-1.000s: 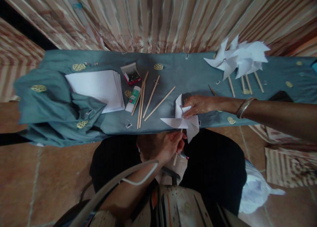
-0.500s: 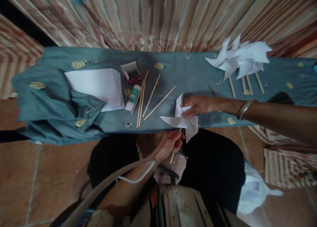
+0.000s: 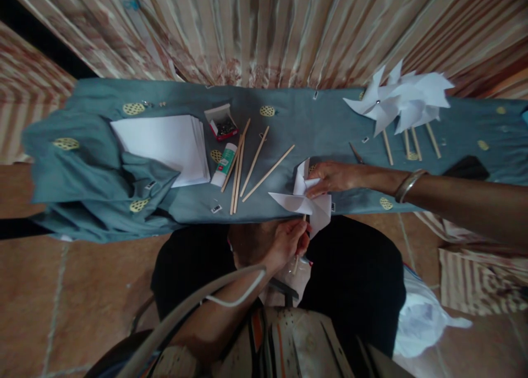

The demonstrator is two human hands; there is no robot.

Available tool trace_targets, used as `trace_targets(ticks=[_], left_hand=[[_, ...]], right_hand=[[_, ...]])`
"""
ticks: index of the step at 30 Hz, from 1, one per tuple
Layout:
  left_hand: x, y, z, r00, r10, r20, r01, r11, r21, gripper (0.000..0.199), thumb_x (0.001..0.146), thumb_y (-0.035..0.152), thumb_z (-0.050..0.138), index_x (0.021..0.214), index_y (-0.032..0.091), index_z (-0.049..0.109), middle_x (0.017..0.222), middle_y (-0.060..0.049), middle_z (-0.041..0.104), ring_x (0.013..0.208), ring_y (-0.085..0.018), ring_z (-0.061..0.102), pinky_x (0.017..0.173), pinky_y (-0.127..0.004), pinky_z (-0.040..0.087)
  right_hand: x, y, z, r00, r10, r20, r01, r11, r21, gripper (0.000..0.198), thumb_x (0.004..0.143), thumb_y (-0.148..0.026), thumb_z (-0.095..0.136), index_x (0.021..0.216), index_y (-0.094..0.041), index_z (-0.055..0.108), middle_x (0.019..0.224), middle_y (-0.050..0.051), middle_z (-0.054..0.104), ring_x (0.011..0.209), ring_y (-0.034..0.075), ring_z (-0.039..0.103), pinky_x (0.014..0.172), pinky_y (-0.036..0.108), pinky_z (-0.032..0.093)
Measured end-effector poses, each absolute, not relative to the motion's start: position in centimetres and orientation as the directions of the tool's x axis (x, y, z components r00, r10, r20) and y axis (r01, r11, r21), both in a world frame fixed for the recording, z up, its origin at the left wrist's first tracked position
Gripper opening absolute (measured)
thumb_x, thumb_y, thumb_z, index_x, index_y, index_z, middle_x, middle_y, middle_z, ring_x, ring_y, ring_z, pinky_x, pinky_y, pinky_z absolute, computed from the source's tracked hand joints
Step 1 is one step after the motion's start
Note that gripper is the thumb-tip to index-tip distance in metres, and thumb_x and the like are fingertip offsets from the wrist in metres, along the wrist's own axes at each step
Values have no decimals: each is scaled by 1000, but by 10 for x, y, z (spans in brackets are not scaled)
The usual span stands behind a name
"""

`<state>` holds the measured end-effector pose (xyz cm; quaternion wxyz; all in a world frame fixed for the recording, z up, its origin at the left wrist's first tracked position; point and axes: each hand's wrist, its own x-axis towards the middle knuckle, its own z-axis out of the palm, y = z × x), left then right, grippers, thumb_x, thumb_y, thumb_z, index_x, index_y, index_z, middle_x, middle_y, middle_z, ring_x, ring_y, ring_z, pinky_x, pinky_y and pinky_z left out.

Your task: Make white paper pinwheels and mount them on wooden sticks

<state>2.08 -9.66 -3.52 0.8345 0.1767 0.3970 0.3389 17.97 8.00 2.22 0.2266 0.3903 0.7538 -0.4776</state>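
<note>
A white paper pinwheel (image 3: 300, 203) is at the near edge of the cloth-covered table, its blades folded toward the middle. My right hand (image 3: 332, 177), with a bangle on the wrist, presses the centre of the pinwheel with fingers closed on the paper. Just below, over my lap, my left hand (image 3: 291, 239) is wrapped round a wooden stick (image 3: 296, 265). The stick's upper end goes behind the paper; its lower end shows under my fist. How stick and paper join is hidden by the blades and fingers.
Several wooden sticks (image 3: 256, 163), a glue stick (image 3: 224, 164), an open box of small metal pins (image 3: 223, 124) and a stack of white paper (image 3: 165, 147) lie left. Several pinwheels (image 3: 406, 100) lie at back right. A pointed tool (image 3: 356, 153) lies beyond my right wrist.
My left hand has shifted slightly up and right along with the stick, whose lower end stands more upright. My right hand stays on the pinwheel's centre. The whole view has shifted slightly.
</note>
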Motion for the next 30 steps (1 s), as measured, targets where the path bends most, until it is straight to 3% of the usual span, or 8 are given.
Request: trace_targets(ticks=[10, 19, 30], left_hand=[[14, -96, -29, 449, 730, -514, -422, 681, 598, 42, 78, 56, 61, 75, 15, 56, 42, 7, 46, 31, -5, 33, 36, -21, 20], [15, -94, -29, 452, 737, -503, -445, 675, 589, 35, 80, 50, 59, 74, 16, 55, 41, 7, 46, 30, -5, 33, 34, -20, 18], [15, -96, -29, 462, 745, -480, -451, 664, 596, 41, 76, 56, 61, 76, 16, 55, 42, 7, 47, 30, -5, 33, 34, -21, 18]], right_hand=[[174, 74, 39, -527, 446, -724, 849, 245, -468, 43, 72, -59, 68, 76, -16, 70, 72, 4, 66, 69, 18, 58, 60, 27, 43], [168, 70, 48, -462, 485, -742, 886, 221, -407, 44, 70, -60, 68, 70, -16, 66, 65, 1, 58, 63, 15, 50, 57, 27, 40], [172, 65, 53, -474, 502, -724, 864, 104, -494, 53, 64, -68, 69, 71, -16, 67, 68, 1, 58, 63, 14, 51, 58, 27, 39]])
